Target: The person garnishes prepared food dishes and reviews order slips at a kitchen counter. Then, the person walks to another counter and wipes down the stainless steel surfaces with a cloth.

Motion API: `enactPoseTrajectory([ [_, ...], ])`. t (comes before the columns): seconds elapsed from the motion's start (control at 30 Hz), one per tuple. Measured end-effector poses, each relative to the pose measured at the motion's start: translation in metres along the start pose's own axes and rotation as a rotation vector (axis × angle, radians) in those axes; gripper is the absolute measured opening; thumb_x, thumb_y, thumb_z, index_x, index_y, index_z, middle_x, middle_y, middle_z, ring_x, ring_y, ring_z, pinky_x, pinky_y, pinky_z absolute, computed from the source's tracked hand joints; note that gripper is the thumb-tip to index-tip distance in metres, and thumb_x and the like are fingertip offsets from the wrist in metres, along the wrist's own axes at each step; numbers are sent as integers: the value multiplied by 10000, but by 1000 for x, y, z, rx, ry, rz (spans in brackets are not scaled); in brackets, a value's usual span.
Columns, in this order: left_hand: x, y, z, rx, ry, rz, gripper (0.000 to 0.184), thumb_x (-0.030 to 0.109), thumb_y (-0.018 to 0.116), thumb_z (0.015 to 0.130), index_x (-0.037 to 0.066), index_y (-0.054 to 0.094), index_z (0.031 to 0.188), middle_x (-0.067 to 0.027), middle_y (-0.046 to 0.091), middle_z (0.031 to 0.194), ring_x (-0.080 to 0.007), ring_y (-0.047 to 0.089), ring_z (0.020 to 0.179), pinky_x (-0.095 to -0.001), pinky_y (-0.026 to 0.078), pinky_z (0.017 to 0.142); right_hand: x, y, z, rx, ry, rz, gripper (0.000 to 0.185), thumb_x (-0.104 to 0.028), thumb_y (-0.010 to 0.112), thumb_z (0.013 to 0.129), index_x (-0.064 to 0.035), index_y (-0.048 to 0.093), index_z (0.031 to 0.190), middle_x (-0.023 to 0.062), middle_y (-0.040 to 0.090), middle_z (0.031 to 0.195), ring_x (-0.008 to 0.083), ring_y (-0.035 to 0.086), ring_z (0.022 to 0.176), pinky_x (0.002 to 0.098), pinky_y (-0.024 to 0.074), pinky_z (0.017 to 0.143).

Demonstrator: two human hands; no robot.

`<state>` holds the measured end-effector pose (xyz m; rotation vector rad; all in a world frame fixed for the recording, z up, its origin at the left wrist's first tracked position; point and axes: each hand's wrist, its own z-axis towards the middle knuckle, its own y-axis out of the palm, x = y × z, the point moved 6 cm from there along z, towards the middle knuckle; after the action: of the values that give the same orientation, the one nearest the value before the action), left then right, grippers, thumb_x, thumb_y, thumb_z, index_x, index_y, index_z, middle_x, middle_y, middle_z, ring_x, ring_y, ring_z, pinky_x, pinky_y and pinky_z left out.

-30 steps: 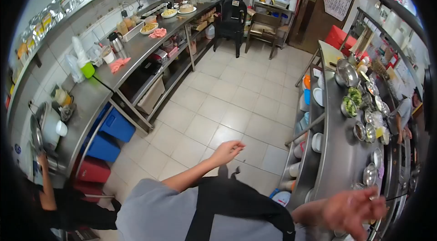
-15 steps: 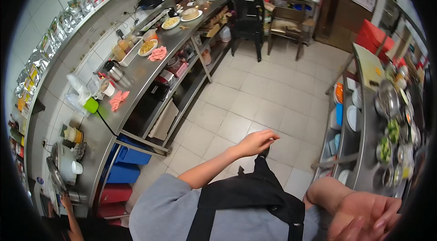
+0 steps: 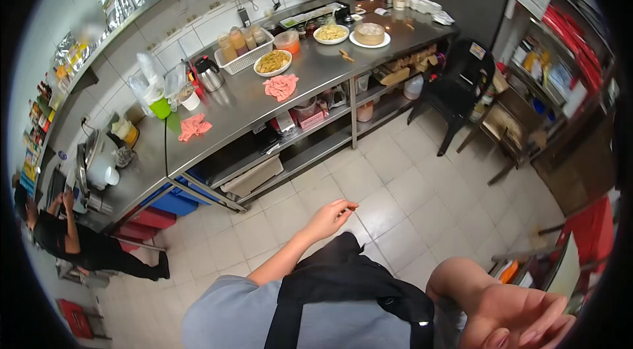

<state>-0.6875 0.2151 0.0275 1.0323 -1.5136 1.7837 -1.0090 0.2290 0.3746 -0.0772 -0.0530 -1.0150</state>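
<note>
My left hand [image 3: 331, 218] hangs over the tiled floor in front of my dark apron [image 3: 343, 283]. Its fingers are loosely bent, with nothing visible in them. At the lower right, close to the camera, my right hand [image 3: 517, 316] is turned palm up. Its fingers curl a little and the palm is bare. Neither hand touches anything on the steel counter [image 3: 231, 112]. On that counter lie two pink cloths, one cloth [image 3: 281, 87] beside a plate of food [image 3: 272, 63] and another cloth [image 3: 194, 127] near the front edge.
Farther along stand a plate of pale food [image 3: 331, 34] and a round steamer [image 3: 369, 34] on a plate. A black chair [image 3: 461, 79] stands at the counter's end. Another person [image 3: 72, 237] in dark clothes works at the far left. A red object [image 3: 597, 233] is at the right.
My view has swung right to left, bringing the left counter nearer the middle. The right-hand counter with bowls has mostly left view, and the other person now shows more fully. Both hands remain empty.
</note>
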Motion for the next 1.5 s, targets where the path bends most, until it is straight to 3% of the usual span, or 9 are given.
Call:
enactPoseTrajectory([
  [0.23,-51,-24,168,18,-29,69,239,105,546,889,67,615,1114,-124,632,1060,-301,615,977,-378,507,823,186,-35,-13,-182,47,209,699,203,530,572,-125,445,1183,-42,464,1146,135,465,1026,301,451,732],
  [0.33,-43,-50,286,9,82,129,238,101,544,884,64,617,1108,-135,629,1048,-307,615,968,-378,499,824,275,-20,-19,3,-62,197,669,165,615,612,-131,444,1187,-28,462,1186,153,463,1049,324,459,745],
  [0.4,-32,-69,363,58,183,188,223,102,526,893,57,614,1093,-139,624,1039,-312,619,942,-385,500,807,342,-26,-30,327,-170,663,425,104,502,679,-148,467,1019,82,439,1086,204,436,937,309,399,730],
  [0.53,-18,-101,492,202,210,80,192,78,551,886,50,623,1062,-115,618,1028,-277,642,874,-351,521,733,477,-58,-94,472,437,-328,466,151,498,674,-54,487,1092,84,462,1044,172,448,901,274,419,735],
  [0.73,-91,-114,624,371,-10,-220,223,64,563,898,42,617,1113,-94,585,1067,-165,646,867,-268,516,707,744,-80,-295,253,1390,-74,239,-42,507,900,-63,600,1119,0,554,983,62,513,840,209,443,689],
  [0.87,-196,-125,683,531,-268,-526,326,43,546,887,2,536,1211,-98,573,1127,-156,641,865,-260,519,718,892,-63,-419,-79,1592,35,167,-133,534,953,-59,618,1077,-33,558,758,42,489,652,198,415,573],
  [1.0,-244,-149,701,779,-535,-613,391,28,551,858,-7,485,1242,-128,582,1094,-184,631,851,-286,524,733,1001,-18,-501,-369,1776,219,224,-77,515,941,6,573,1141,40,587,890,109,578,738,252,518,640],
  [1.2,-300,-165,722,917,-596,-371,394,60,568,863,-3,469,1239,-118,589,1040,-190,617,847,-295,522,706,1113,57,-571,-652,1593,-56,366,-4,494,895,55,470,1255,106,613,878,151,613,688,268,543,534],
  [1.5,-336,-161,739,1056,-572,-439,317,16,648,788,-48,488,1055,-102,587,792,-174,614,619,-311,522,483,1142,71,-561,-730,1760,331,298,-44,557,883,11,522,1174,147,638,956,199,642,681,308,542,541],
])
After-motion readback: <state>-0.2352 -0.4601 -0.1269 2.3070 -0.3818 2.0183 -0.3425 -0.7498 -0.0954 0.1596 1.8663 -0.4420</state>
